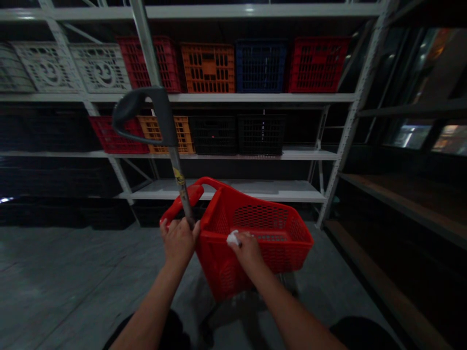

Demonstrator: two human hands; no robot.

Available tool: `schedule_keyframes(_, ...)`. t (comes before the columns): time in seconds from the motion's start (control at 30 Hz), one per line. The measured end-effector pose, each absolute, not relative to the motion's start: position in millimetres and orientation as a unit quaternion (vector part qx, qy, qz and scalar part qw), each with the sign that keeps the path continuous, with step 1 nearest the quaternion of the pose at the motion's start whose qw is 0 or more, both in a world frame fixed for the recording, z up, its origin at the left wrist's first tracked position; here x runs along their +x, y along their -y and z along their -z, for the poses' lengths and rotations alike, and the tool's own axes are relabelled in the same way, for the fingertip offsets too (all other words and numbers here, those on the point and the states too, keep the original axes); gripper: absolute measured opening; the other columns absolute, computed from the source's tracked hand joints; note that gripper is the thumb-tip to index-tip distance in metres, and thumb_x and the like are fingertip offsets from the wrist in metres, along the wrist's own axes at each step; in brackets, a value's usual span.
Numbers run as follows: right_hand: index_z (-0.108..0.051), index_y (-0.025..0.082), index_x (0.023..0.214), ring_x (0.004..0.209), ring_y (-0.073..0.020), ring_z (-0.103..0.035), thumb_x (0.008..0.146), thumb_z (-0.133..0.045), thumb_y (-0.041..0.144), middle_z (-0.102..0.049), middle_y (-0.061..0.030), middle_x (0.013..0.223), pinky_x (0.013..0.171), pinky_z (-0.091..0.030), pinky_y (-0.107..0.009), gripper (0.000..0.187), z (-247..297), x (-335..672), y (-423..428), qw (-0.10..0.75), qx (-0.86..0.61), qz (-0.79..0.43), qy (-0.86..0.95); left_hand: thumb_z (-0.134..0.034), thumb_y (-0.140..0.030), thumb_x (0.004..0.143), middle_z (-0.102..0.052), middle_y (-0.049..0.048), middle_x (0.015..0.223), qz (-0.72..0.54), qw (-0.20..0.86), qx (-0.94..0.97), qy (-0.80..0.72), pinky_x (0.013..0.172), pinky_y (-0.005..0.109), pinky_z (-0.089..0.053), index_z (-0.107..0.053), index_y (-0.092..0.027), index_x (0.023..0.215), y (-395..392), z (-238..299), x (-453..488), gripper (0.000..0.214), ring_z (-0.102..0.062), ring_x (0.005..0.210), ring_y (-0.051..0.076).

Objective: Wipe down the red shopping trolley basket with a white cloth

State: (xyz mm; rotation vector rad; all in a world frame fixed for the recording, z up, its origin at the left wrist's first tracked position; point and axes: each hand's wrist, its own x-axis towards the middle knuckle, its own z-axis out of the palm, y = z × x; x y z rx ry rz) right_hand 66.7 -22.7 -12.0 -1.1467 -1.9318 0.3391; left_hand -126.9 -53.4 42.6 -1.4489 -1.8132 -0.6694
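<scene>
A red plastic shopping cart (pixel 219 253) with mesh-like perforated sides stands in front of me, its basket pointing right. My left hand (pixel 179 245) is closed at the near end of the cart's red handle (pixel 186 200), with its thumb beside the foot of a metal pole (pixel 179 176). That pole rises out of the top of the view and carries a dark grey loop grip (pixel 166 116). At the basket's near rim, my right hand (pixel 250 250) pinches a crumpled white wipe (pixel 232 238), which touches the rim. The fingers' undersides are hidden.
Behind the cart runs a white metal shelf rack (pixel 255 98) with red, blue, black and white crates, and an orange crate (pixel 208 68). A dark shelf unit (pixel 401 204) stands close on the right. Grey concrete floor (pixel 62 277) lies to the left.
</scene>
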Motion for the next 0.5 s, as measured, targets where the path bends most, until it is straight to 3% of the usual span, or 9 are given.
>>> schedule_keyframes(0.23, -0.068, 0.020, 0.090, 0.084, -0.0144, -0.061, 0.073, -0.050, 0.005, -0.068, -0.0042, 0.090, 0.079, -0.044, -0.025, 0.029, 24, 69, 14, 0.454, -0.415, -0.167, 0.771, -0.037, -0.043, 0.080, -0.061, 0.0081, 0.067, 0.248, 0.355, -0.569, 0.699, 0.095, 0.043, -0.022, -0.056, -0.017, 0.077, 54, -43, -129, 0.032, -0.052, 0.079, 0.024)
schedule_keyframes(0.5, -0.068, 0.018, 0.092, 0.091, -0.0197, -0.062, 0.074, -0.045, 0.012, -0.067, -0.0088, 0.097, 0.086, -0.045, -0.036, 0.029, 80, 203, -3, 0.479, -0.537, -0.082, 0.689, -0.038, -0.043, 0.080, -0.062, 0.0075, 0.068, 0.255, 0.347, -0.570, 0.700, 0.096, 0.043, -0.022, -0.056, -0.018, 0.076, 45, -42, -136, 0.031, -0.054, 0.081, 0.024)
